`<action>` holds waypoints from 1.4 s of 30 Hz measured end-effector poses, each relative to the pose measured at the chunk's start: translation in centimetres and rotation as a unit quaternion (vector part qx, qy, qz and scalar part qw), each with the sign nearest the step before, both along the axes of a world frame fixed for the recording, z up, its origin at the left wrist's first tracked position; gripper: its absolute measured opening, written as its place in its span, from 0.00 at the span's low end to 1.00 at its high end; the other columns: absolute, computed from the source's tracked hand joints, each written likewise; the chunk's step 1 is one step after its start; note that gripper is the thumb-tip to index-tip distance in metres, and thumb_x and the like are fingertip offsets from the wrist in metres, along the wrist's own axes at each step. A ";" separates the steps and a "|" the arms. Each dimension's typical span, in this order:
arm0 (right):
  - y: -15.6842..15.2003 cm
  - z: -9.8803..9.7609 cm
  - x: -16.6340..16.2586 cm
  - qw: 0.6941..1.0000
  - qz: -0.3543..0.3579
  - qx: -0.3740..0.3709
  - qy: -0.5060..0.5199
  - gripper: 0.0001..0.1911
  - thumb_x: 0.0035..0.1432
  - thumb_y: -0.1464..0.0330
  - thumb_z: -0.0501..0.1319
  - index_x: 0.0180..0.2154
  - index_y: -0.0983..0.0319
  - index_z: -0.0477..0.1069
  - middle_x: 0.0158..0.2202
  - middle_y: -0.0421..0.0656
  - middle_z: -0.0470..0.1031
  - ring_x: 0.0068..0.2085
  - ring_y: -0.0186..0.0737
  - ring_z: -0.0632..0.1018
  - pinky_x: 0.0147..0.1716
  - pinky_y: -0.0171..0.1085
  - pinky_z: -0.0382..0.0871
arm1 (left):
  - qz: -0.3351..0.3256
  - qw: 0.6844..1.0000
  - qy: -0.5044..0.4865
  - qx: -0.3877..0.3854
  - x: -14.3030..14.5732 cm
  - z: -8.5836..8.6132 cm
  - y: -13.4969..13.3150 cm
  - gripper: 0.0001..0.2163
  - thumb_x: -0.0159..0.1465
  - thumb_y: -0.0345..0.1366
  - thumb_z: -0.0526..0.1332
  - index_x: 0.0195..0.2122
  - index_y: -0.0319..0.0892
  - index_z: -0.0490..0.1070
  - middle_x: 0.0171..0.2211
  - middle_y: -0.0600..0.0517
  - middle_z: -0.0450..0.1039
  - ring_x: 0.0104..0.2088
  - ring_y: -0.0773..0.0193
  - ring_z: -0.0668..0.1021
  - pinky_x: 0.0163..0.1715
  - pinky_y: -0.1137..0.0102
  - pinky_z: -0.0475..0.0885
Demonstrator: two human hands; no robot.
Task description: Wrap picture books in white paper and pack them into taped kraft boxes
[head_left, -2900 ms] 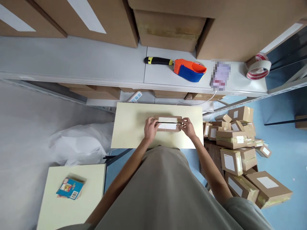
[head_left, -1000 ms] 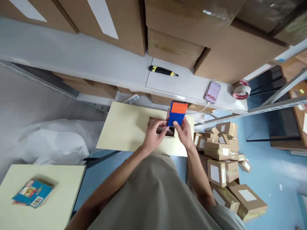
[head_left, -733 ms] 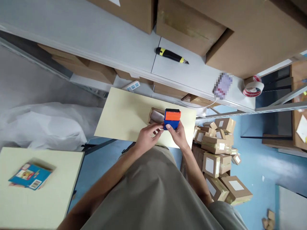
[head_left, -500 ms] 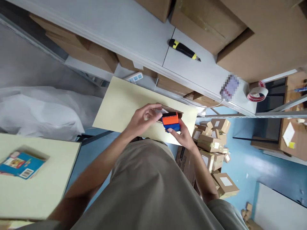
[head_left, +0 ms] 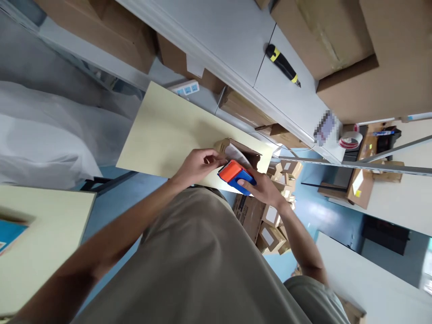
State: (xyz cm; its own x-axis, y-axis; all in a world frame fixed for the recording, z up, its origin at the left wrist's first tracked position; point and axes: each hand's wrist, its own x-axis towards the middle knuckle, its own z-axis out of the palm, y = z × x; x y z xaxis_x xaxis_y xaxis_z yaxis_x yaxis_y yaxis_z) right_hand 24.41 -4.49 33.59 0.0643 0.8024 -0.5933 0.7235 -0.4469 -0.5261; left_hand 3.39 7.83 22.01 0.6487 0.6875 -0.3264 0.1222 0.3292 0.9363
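Observation:
My right hand (head_left: 265,188) is wrapped around the blue body of an orange and blue tape dispenser (head_left: 232,172), thumb on top. The dispenser's dark toothed edge faces left. At that edge, my left hand (head_left: 197,166) has thumb and forefinger pinched together; whatever is between them is too small to make out. Just behind both hands, a small open cardboard box (head_left: 222,145) rests on the pale yellow board (head_left: 162,130). Something whitish shows inside the box, and the dispenser and right hand cover part of its near side.
A black and yellow utility knife (head_left: 283,63) lies on the grey shelf (head_left: 216,40), with a tape roll (head_left: 350,140) farther right. Large cartons (head_left: 340,31) stand behind. A power strip (head_left: 185,88) sits past the board. Several boxes (head_left: 272,236) are piled on the floor.
My right hand has turned the dispenser so its orange end points left toward my left fingers. My left fingers have closed into a pinch at its edge. The view has swung right.

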 end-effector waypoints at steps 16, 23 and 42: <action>7.4 10.7 1.4 0.961 -0.033 -0.228 -0.151 0.35 0.67 0.33 0.60 0.31 0.59 0.75 0.24 0.42 0.80 0.24 0.42 0.80 0.25 0.38 0.67 | 0.167 0.964 0.027 -0.207 1.5 -14.9 2.5 0.21 0.55 0.53 0.79 0.35 0.40 0.83 0.35 0.45 0.85 0.31 0.62 0.77 0.31 0.66 0.69; 11.4 10.1 -0.4 0.954 0.030 -0.196 -0.224 0.39 0.66 0.30 0.57 0.28 0.58 0.74 0.23 0.42 0.76 0.25 0.40 0.77 0.27 0.40 0.63 | 0.185 0.958 0.006 -0.218 5.5 -16.8 0.5 0.13 0.59 0.45 0.75 0.33 0.40 0.82 0.35 0.45 0.85 0.37 0.58 0.81 0.39 0.67 0.73; 12.2 7.9 -1.0 0.947 0.089 -0.191 -0.240 0.39 0.68 0.32 0.58 0.26 0.59 0.73 0.21 0.42 0.71 0.25 0.39 0.74 0.29 0.41 0.58 | 0.016 0.999 0.010 0.035 5.2 -16.5 -1.5 0.41 0.59 0.34 0.68 0.75 0.41 0.63 0.67 0.37 0.70 0.52 0.51 0.80 0.49 0.60 0.79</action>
State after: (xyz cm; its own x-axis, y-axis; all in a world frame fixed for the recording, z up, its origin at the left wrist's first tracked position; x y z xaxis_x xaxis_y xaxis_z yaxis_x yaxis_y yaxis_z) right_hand 23.38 7.68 41.48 0.2848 0.5578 -0.7796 0.9201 -0.3871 0.0592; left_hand 8.59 6.37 5.47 0.6193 0.7299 -0.2893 0.1321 0.2663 0.9548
